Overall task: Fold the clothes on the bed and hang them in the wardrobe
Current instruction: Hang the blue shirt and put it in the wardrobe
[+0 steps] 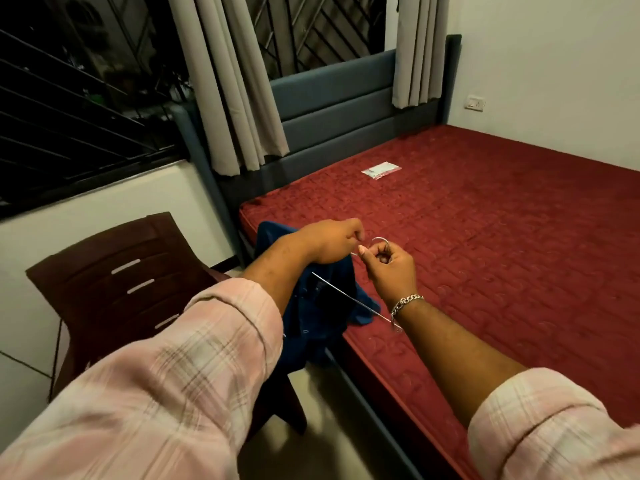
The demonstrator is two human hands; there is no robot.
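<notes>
The bed (485, 237), with its red quilted mattress, fills the scene from 12 to 4 o'clock, and a dark chair (114, 282) stands at 9 o'clock beside it. A blue garment (311, 317) hangs over the mattress corner near the centre, partly draped toward the floor. Above it the left hand (332, 242) curls round the garment's top and pinches the wire there, while the right hand (391, 268) grips the hook of a thin metal hanger (349, 299), whose bar slants down toward 5 o'clock. To do this step well, the person should probably seat each hanger arm fully into a shoulder, keeping the hook steady and the collar centred, so the cloth does not slide off. A small packet (381, 169) lies at 1 o'clock.
</notes>
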